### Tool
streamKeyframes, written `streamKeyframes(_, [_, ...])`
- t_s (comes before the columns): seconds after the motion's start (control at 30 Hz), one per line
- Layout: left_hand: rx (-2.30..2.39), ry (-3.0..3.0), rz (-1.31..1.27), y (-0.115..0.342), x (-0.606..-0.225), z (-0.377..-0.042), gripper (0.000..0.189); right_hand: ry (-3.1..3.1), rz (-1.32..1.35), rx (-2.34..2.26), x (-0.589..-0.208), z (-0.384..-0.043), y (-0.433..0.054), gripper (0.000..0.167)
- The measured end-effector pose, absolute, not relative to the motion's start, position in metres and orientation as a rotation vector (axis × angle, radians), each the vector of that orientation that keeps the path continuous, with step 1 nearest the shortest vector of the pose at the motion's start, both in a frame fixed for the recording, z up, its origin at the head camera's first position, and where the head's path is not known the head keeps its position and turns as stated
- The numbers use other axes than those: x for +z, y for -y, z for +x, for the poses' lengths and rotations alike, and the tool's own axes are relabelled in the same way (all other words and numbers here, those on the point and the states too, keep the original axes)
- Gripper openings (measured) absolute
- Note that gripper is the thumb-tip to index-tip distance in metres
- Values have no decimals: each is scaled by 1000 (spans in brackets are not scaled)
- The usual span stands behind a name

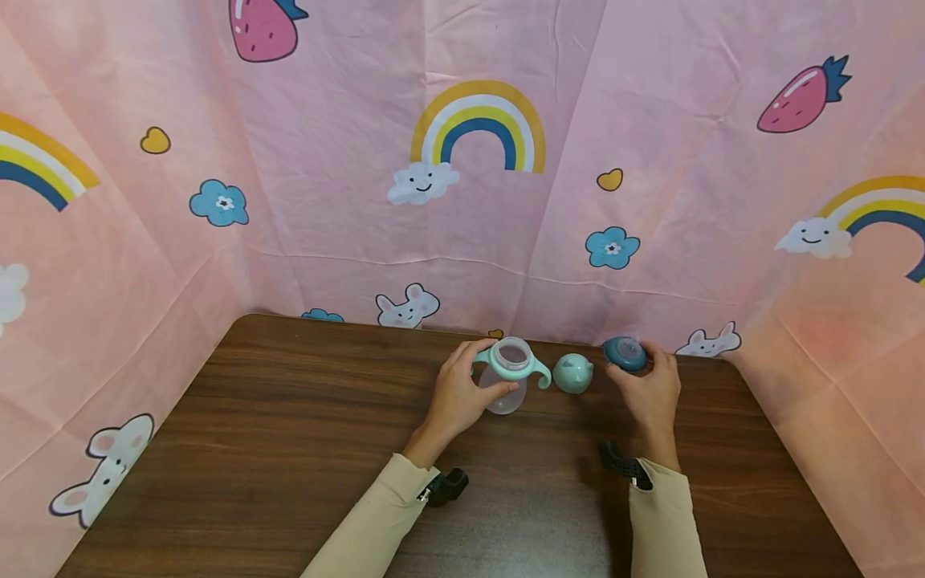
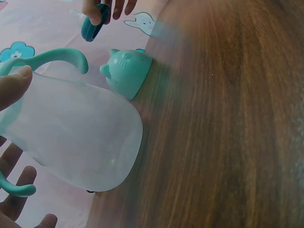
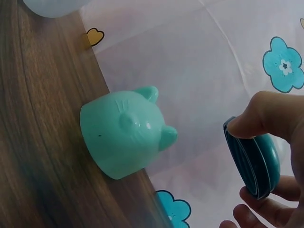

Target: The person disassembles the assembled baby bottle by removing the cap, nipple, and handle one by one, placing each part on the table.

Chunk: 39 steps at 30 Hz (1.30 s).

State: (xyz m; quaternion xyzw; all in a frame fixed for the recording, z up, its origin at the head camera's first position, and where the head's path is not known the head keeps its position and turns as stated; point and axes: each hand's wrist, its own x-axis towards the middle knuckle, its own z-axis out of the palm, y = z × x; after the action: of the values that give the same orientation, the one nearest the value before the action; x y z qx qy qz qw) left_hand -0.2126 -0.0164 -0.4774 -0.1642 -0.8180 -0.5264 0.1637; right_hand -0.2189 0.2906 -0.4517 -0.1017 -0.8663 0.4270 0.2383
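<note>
My left hand (image 1: 462,389) grips a translucent baby bottle (image 2: 85,133) near its neck, thumb on the near side. The bottle's mouth is uncovered, and a mint-green collar with two curved handles (image 1: 540,374) rings its neck. In the head view my right hand (image 1: 653,389) pinches a dark teal bottle collar (image 3: 254,164) by its edges, with a clear nipple (image 1: 630,348) at its middle. Between the hands, a mint-green cat-eared bottle cap (image 3: 123,133) stands on the table, ears up.
The brown wood-grain table (image 1: 325,449) ends at a pink printed cloth (image 1: 347,209) hanging behind it and along both sides. Black wrist straps (image 1: 446,486) sit at both beige sleeves.
</note>
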Motion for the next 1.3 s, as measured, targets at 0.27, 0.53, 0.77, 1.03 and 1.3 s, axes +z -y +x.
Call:
streamKeyframes(0.27, [-1500, 2351, -448, 16, -478, -213, 79, 2384, -310, 1193, -457, -219, -292, 72])
streamKeyframes(0.53, [-1503, 2352, -445, 16, -478, -213, 78, 2419, -375, 1197, -461, -221, -296, 74])
streamKeyframes(0.77, [-1506, 2346, -446, 16, -478, -213, 78, 2481, -394, 1174, -464, -221, -300, 77])
streamKeyframes(1.03, [-1496, 2346, -452, 17, -476, -211, 78, 2556, -407, 1170, -468, -223, -303, 78])
streamKeyframes(1.3, [-1496, 2357, -454, 17, -478, -213, 78, 2626, -412, 1112, -474, -224, -307, 76])
